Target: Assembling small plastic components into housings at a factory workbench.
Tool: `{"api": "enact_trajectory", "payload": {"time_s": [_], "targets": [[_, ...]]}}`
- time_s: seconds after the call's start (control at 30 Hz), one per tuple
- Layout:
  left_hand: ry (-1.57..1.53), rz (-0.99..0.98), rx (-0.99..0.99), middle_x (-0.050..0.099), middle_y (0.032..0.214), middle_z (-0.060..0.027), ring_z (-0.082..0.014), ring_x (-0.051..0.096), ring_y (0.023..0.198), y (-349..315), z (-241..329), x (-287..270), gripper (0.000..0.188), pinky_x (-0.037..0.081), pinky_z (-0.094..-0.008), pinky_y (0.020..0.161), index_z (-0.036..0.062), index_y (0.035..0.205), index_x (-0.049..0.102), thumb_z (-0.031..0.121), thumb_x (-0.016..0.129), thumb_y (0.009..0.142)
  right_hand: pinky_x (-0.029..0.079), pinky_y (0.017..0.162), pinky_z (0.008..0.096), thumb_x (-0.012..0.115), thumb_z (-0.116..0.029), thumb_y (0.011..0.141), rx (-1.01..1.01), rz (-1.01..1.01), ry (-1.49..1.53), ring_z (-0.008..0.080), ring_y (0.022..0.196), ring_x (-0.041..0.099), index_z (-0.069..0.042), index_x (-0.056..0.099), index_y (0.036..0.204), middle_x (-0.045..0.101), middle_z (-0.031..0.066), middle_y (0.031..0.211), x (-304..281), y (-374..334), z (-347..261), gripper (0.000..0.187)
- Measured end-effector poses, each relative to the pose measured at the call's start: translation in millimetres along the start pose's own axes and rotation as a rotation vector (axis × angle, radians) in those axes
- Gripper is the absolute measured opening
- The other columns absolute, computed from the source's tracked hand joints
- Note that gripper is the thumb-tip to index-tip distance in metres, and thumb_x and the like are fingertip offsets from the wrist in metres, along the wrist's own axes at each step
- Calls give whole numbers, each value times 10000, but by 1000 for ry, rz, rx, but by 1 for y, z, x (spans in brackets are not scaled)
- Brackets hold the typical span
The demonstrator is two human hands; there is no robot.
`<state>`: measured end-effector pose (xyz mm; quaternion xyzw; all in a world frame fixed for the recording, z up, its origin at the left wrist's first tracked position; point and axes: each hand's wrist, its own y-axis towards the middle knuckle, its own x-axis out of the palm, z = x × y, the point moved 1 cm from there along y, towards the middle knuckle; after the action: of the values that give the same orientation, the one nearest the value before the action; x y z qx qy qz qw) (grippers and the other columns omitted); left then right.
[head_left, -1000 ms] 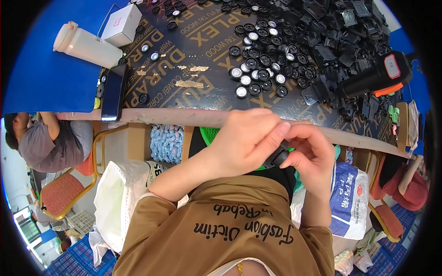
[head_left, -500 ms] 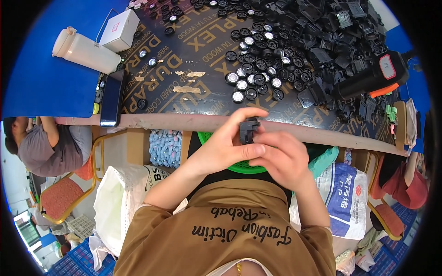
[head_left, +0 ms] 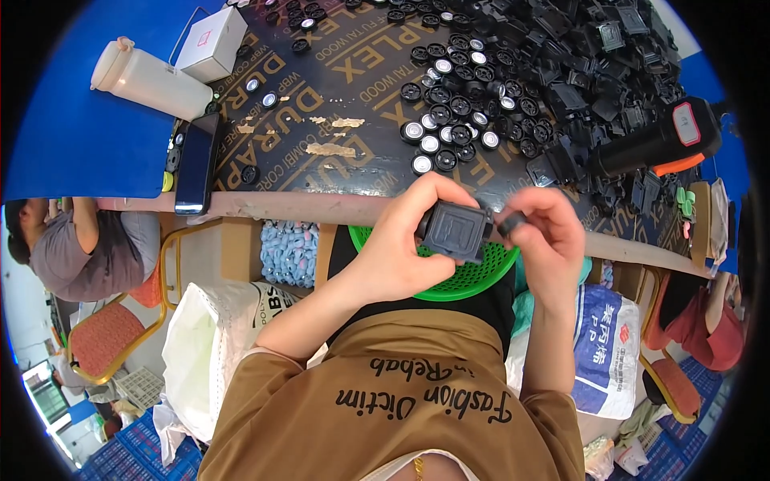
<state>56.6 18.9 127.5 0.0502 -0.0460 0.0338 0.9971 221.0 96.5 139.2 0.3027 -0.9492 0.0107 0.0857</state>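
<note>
Black block [head_left: 455, 230] sits between fingers [head_left: 438, 185] and thumb [head_left: 433, 269] of the left hand [head_left: 391, 250].

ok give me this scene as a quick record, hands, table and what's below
left hand: grips a black plastic block
right hand: pinches a small round black part beside the block; contact unclear
table: black wheels, some silver-centred; heap of black plastic parts; black-and-orange power tool
table's left: pale bottle, white box, dark phone
below hands: green basket
</note>
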Motion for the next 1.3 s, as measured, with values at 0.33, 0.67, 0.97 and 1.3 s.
{"api": "enact_trajectory", "payload": {"time_s": [0.33,0.67,0.97,1.3], "targets": [[-402,-226,-63,490,962,-33,-77,506,791,-4,3,2,403,421,-212,669,47,1164,435,55,588,791,430,617,197,706,58,676,-87,-89,133,78,695,507,11,621,874,517,98,1077,-5,-17,13,220],[36,103,175,536,692,-49,-113,490,601,-15,-3,17,104,387,-233,564,18,798,507,60,575,865,486,762,253,680,64,714,61,-235,207,146,866,573,33,540,999,554,80,1000,8,-28,17,319],[794,-151,530,546,830,-61,-208,545,699,-51,-56,8,249,450,-301,583,91,883,601,227,713,706,476,695,311,639,-2,735,-270,-228,-549,220,767,602,-10,631,837,610,84,849,-14,15,13,103],[1007,75,458,564,872,-109,-298,541,808,27,9,-13,174,438,-402,701,42,903,594,1,599,734,463,684,375,659,-115,732,-462,-18,-1312,277,791,536,-32,540,841,542,101,860,5,46,33,182]]}}
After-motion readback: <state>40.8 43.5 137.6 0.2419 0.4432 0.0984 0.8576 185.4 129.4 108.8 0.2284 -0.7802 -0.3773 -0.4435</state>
